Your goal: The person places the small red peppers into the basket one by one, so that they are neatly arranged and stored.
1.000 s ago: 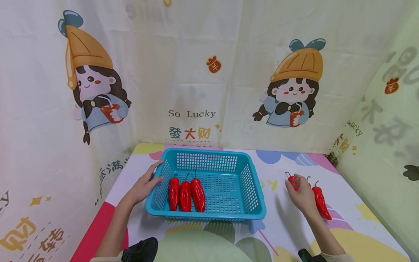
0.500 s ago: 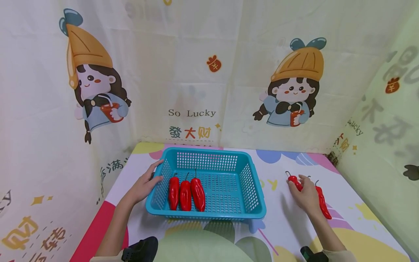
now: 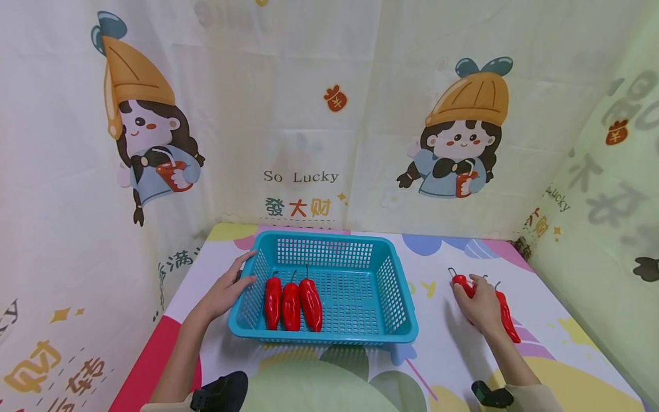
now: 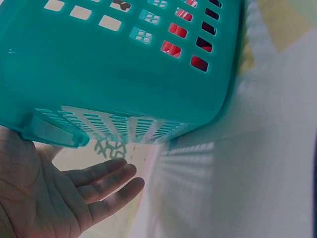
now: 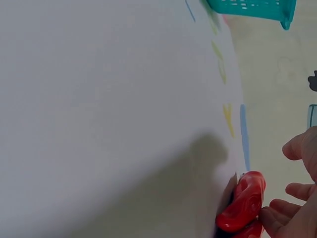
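Three red peppers (image 3: 291,306) lie side by side in the left part of a teal basket (image 3: 350,337). My left hand (image 3: 226,293) rests at the basket's left rim; in the left wrist view the hand (image 4: 64,193) has its fingers extended beside the basket wall (image 4: 119,74). On the right of the table, my right hand (image 3: 481,306) is over a second group of peppers, between a left one (image 3: 463,284) and a right one (image 3: 505,317), hiding most of another. In the right wrist view, fingertips (image 5: 270,218) touch a pepper (image 5: 245,203), with the thumb apart.
The patterned tabletop (image 3: 427,320) extends between the basket and the right-hand peppers. Printed cloth (image 3: 381,143) hangs behind the table and along both sides.
My right hand has moved slightly right over the peppers, uncovering more of the left one. My left hand and the basket have stayed in place.
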A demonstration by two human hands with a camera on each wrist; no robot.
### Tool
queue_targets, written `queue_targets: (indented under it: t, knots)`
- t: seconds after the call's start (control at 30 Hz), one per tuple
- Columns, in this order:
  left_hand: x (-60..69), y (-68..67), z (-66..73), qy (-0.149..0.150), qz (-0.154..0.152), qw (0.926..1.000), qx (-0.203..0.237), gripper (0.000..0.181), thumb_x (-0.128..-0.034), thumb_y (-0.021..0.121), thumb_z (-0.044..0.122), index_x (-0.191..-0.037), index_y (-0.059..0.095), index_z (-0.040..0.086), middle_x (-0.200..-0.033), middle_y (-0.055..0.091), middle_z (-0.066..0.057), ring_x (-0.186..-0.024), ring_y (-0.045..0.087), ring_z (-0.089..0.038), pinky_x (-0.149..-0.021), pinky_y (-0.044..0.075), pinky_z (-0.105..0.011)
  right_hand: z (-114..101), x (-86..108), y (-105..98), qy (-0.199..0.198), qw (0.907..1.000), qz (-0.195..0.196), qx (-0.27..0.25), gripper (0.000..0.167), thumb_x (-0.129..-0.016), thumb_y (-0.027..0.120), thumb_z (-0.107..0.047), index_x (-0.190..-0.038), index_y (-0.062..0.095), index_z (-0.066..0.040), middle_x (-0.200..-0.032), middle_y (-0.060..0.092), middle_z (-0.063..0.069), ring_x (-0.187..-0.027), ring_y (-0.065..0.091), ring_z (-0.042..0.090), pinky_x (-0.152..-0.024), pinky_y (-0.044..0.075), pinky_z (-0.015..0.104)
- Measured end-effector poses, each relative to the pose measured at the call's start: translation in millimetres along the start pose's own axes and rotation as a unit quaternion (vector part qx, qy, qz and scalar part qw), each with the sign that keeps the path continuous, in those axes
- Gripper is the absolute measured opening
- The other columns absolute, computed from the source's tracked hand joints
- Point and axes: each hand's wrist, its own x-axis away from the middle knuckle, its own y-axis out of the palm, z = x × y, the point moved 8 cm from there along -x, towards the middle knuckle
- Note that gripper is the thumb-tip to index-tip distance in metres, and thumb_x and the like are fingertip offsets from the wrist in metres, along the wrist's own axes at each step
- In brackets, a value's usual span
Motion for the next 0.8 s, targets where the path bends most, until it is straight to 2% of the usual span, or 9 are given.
queue_targets:
  t: [0.2,0.43,0.63,0.8]
  knots:
    - [0.0,0.5,0.5,0.0,-0.002,1.0,0.003,0.07,-0.1043,0.053,0.029,-0.164,0.017,0.026,-0.163,0.027,-0.026,-0.141,0.037,-0.054,-0.095,0.055,-0.059,-2,-0.2,6,-0.017,0.9997,-0.014,0.007,0.069,-0.099,0.06,-0.026,-0.15,0.032,0.012,-0.142,0.041,0.038,-0.127,0.041,0.052,-0.099,0.047,0.067]
    - [-0.4,0.6,0.7,0.001,-0.001,1.0,0.006,0.069,-0.1045,0.053,0.029,-0.164,0.018,0.027,-0.162,0.029,-0.026,-0.139,0.039,-0.053,-0.093,0.057,-0.056,-8,1.2,14,-0.046,0.9984,-0.018,0.028,0.066,-0.095,0.068,-0.022,-0.145,0.041,0.012,-0.136,0.046,0.037,-0.122,0.044,0.052,-0.091,0.055,0.062]
    - [-0.1,0.7,2.0,0.001,-0.002,1.0,0.004,0.069,-0.1045,0.052,0.029,-0.164,0.018,0.026,-0.162,0.028,-0.026,-0.139,0.039,-0.053,-0.094,0.056,-0.057,-7,-0.5,25,-0.046,0.9971,-0.041,0.044,0.072,-0.091,0.072,-0.02,-0.149,0.038,0.005,-0.139,0.041,0.037,-0.128,0.038,0.054,-0.087,0.057,0.062]
    - [0.1,0.3,0.9,-0.004,-0.001,1.0,-0.002,0.069,-0.1048,0.052,0.029,-0.164,0.017,0.027,-0.164,0.026,-0.025,-0.142,0.034,-0.054,-0.097,0.054,-0.06,-5,-0.4,28,-0.05,0.9971,-0.037,0.044,0.074,-0.089,0.074,-0.02,-0.15,0.038,0.004,-0.14,0.04,0.037,-0.127,0.038,0.054,-0.086,0.057,0.063]
